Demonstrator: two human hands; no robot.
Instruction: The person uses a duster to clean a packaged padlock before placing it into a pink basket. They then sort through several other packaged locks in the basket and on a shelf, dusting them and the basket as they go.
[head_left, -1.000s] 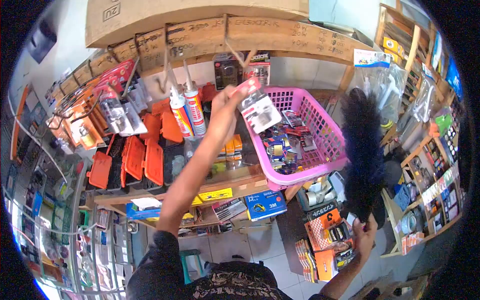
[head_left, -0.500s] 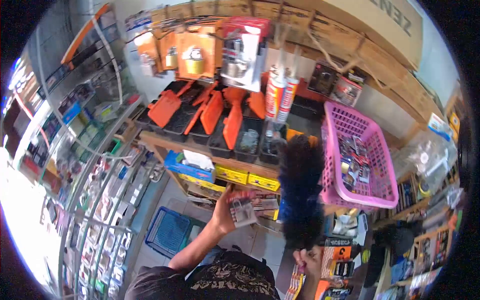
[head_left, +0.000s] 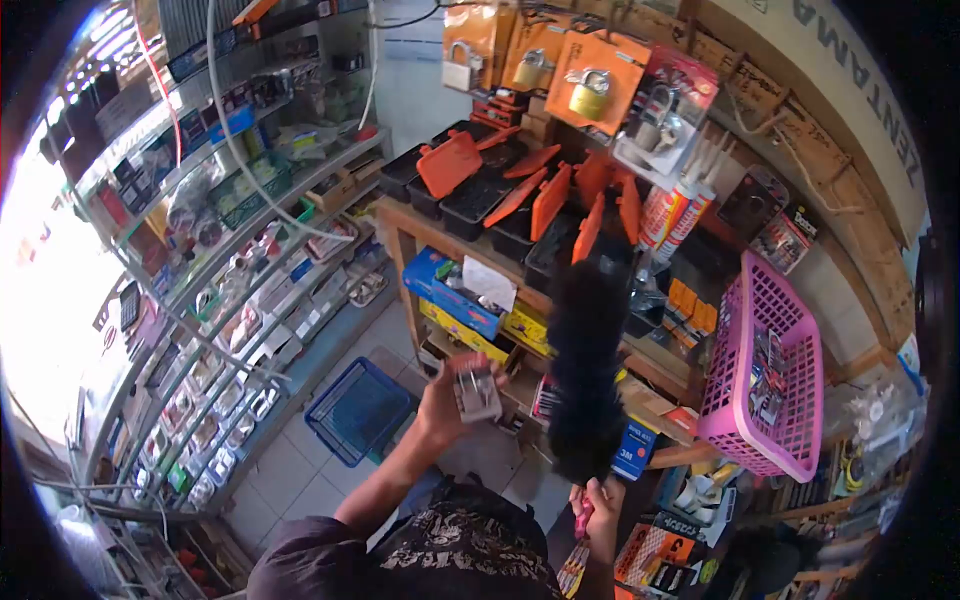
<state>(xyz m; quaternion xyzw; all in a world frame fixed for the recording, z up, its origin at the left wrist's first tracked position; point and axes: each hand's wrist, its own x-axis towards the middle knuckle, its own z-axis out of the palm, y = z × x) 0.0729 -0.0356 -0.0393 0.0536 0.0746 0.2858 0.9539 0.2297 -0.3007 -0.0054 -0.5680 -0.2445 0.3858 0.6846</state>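
Note:
My left hand is closed around a small blister pack with a clear front and a reddish top, held out over the floor in front of my body. What lies inside the pack is too blurred to name. Lower right, my right hand grips the pinkish-red handle of a feather duster. Its dark, fluffy head points upward and overlaps the shelf edge and the black bins in this view.
Black bins with orange lids line the wooden shelf, below hanging padlock packs. To the right stands a pink basket holding small packs. A blue crate sits on the tiled floor, and a glass display case lines the left.
My view has swung, so the shelf and basket sit further right and more floor shows. Both hands keep their hold on the blister pack and the feather duster.

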